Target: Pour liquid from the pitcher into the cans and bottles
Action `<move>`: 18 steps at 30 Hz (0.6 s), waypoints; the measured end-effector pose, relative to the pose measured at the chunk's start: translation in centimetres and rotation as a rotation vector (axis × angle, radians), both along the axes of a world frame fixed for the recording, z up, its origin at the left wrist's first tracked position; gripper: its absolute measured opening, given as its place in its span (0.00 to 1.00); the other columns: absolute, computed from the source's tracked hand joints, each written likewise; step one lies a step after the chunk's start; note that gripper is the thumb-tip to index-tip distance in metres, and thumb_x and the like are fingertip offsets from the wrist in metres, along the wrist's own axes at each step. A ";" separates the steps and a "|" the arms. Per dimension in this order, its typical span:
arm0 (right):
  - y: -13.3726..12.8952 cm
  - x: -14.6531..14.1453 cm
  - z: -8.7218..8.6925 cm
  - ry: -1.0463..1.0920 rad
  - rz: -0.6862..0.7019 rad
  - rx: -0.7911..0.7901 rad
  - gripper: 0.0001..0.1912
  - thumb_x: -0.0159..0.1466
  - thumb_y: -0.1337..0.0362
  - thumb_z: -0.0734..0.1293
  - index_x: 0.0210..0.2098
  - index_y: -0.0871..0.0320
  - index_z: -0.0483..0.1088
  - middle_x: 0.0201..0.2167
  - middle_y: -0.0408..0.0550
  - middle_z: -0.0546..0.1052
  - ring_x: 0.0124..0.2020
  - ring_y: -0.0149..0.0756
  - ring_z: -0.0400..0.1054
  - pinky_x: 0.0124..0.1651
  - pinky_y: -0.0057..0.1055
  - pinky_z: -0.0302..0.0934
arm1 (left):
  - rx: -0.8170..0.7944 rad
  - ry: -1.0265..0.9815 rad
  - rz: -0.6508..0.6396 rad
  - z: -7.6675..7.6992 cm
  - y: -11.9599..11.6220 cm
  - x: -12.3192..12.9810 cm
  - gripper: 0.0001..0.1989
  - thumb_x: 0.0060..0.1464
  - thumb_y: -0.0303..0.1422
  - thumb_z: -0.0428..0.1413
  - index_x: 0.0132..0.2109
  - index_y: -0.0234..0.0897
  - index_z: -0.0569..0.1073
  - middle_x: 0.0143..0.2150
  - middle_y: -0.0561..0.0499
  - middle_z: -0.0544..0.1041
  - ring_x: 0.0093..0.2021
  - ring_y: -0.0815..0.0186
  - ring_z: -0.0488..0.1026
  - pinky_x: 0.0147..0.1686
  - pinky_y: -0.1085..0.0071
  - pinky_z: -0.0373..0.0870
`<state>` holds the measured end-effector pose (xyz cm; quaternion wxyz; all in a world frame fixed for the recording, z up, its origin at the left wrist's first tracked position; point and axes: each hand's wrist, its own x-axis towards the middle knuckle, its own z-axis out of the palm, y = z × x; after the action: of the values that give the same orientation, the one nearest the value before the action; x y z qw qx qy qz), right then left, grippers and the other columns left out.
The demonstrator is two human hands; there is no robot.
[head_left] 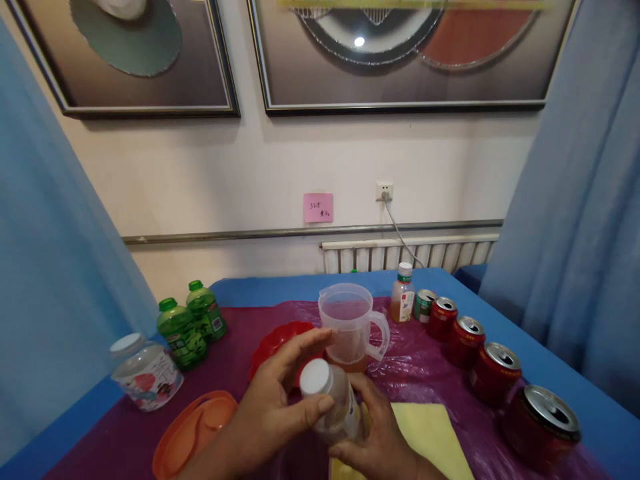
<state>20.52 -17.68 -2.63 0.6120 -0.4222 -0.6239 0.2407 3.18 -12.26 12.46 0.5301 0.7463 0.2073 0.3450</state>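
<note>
My right hand is wrapped around a small clear plastic bottle and holds it tilted. The bottle has a white cap and a label partly covered by my fingers. My left hand is open at the cap, fingers stretched out above it and the thumb in front of the bottle's neck; whether it touches is unclear. Just behind the bottle stands a clear plastic measuring jug with a little amber liquid near its base. A red scalloped bowl is partly hidden behind my left hand.
Several opened drink cans line the right side, with a labelled bottle behind. At left are two green bottles, a clear jar and an orange dish. A yellow cloth lies on the purple plastic sheet.
</note>
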 end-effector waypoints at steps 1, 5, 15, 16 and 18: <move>0.0 0.0 0.1 0.006 -0.014 0.000 0.35 0.50 0.54 0.78 0.55 0.51 0.68 0.48 0.49 0.77 0.46 0.47 0.73 0.49 0.40 0.67 | -0.011 0.008 0.036 -0.6 0.0 0.0 0.33 0.53 0.42 0.67 0.64 0.49 0.68 0.66 0.44 0.70 0.67 0.49 0.66 0.64 0.54 0.64; -0.2 0.2 0.4 0.047 0.046 -0.020 0.35 0.52 0.47 0.76 0.55 0.51 0.68 0.48 0.50 0.78 0.47 0.48 0.73 0.51 0.42 0.68 | -0.015 0.095 0.094 -3.6 -0.4 -0.3 0.43 0.48 0.46 0.69 0.68 0.46 0.62 0.67 0.42 0.68 0.66 0.45 0.65 0.65 0.51 0.63; -0.9 0.7 -2.5 0.036 0.007 0.002 0.26 0.70 0.48 0.63 0.63 0.50 0.63 0.52 0.53 0.77 0.48 0.43 0.74 0.52 0.38 0.69 | 0.085 0.269 0.722 -3.6 -1.2 -10.0 0.39 0.44 0.52 0.67 0.59 0.39 0.68 0.55 0.44 0.80 0.52 0.48 0.79 0.49 0.61 0.78; -0.9 0.7 -2.7 0.035 -0.019 0.002 0.22 0.71 0.51 0.63 0.62 0.50 0.65 0.49 0.52 0.78 0.45 0.41 0.75 0.49 0.36 0.70 | 0.132 0.347 0.819 -2.8 -0.8 -12.4 0.38 0.44 0.52 0.67 0.58 0.39 0.69 0.54 0.44 0.81 0.51 0.48 0.80 0.48 0.61 0.79; -0.9 0.6 -2.7 0.017 -0.063 -0.009 0.18 0.71 0.57 0.64 0.59 0.50 0.68 0.46 0.51 0.80 0.43 0.40 0.76 0.46 0.33 0.71 | 0.245 0.534 1.081 -1.5 0.2 -17.2 0.34 0.46 0.52 0.66 0.55 0.38 0.70 0.50 0.46 0.82 0.49 0.47 0.80 0.45 0.61 0.79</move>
<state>21.15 -18.57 -5.30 0.6228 -0.4422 -0.6040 0.2276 -14.02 -12.07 11.00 0.1202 0.6519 0.6407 0.3875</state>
